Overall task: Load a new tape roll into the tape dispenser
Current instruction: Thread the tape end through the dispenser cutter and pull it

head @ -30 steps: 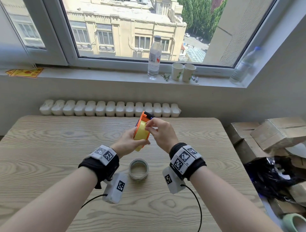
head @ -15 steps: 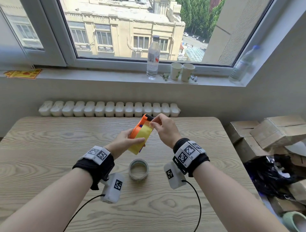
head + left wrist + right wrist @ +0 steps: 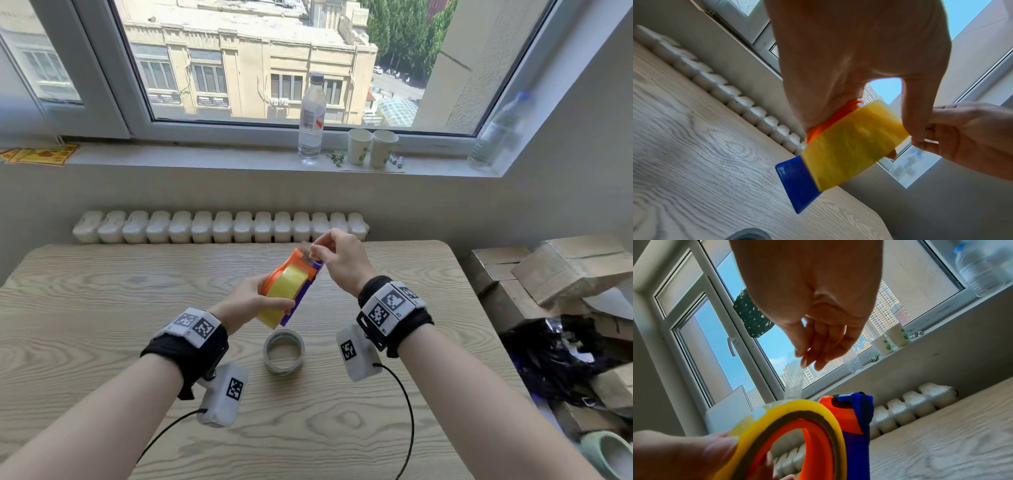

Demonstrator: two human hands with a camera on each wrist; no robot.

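The roll (image 3: 287, 295) already sits on the dispenser (image 3: 301, 274), held above the table (image 3: 102, 308) by the left hand (image 3: 246, 301), which grips both. The right hand (image 3: 342, 257) pinches the loose tape end (image 3: 794, 378), drawn up just beside the dispenser's cutter. Left, I judge: threading the end over the cutter. The spent core (image 3: 284, 351) lies below the dispenser

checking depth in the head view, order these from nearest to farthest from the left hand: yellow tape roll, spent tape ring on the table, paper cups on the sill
1. Yellow tape roll: in the left hand's grip.
2. Spent tape ring: flat on the table, just below the hands.
3. Paper cups: far back on the windowsill, right of the bottle.
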